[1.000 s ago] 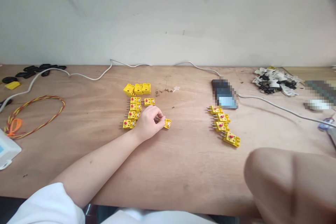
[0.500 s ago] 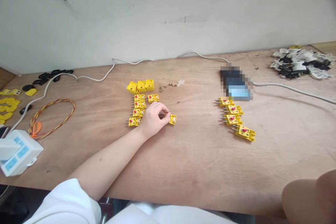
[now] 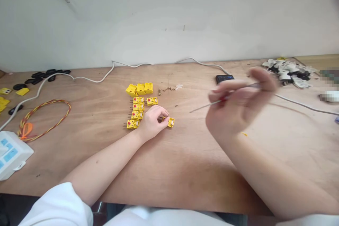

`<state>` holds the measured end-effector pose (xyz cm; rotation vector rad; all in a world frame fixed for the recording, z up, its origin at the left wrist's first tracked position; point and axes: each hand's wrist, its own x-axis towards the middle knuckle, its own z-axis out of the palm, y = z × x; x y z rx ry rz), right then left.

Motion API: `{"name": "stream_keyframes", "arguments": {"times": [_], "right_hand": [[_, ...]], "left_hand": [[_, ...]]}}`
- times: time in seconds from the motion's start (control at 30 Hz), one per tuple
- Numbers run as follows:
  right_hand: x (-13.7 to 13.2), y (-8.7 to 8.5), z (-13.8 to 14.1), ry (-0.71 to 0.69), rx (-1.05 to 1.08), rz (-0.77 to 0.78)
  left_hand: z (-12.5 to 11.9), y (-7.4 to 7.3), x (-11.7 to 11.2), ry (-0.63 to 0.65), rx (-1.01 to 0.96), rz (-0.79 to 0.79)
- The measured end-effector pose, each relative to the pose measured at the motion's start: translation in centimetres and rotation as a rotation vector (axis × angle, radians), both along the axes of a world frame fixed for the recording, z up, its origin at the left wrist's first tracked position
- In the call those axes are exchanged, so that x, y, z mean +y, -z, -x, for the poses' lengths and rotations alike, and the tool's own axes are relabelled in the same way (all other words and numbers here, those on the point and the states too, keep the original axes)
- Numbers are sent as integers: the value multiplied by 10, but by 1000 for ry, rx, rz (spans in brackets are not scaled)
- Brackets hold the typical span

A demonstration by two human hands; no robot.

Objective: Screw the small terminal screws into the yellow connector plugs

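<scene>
My left hand [image 3: 151, 122] rests on the table, thumb and fingers pinching a yellow thermocouple plug [image 3: 171, 122]. To its left, several similar open plugs [image 3: 138, 107] with red centres and metal pins stand in a column, and another plug [image 3: 152, 101] lies just beyond my fingers. Raised above the table on the right, my right hand [image 3: 233, 109] is blurred, its fingers closed round a thin screwdriver [image 3: 203, 107]. The shaft points left toward the plug; most of the handle is hidden. Behind this hand only a yellow edge [image 3: 244, 134] of the right-hand plugs shows.
Yellow covers [image 3: 144, 88], small brass screws [image 3: 160, 91] and clear slips [image 3: 179, 87] lie toward the wall. At left are a coiled yellow-red wire [image 3: 47, 103] and a white power strip [image 3: 16, 155]. A phone [image 3: 224, 78], a white cable [image 3: 304, 105] and a white-black heap [image 3: 288, 74] lie right.
My right hand has come up from the lower right corner to above the table, with the screwdriver in it. My left hand keeps its pinch on the plug. The view has shifted slightly right.
</scene>
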<state>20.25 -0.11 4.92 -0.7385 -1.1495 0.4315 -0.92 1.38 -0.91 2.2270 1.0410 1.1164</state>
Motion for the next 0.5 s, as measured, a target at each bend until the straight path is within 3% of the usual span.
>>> {"name": "stream_keyframes", "arguments": {"times": [0.1,0.3,0.5], "right_hand": [[10,12,13,-33,17,-53],[4,47,24,-112,-99,7],[1,49,22,-138,-156,-10]], "left_hand": [[1,-3,-2,48,10,5],[1,-11,-5,110,67,-27],[-1,-7,-3,82,55,-88]]}}
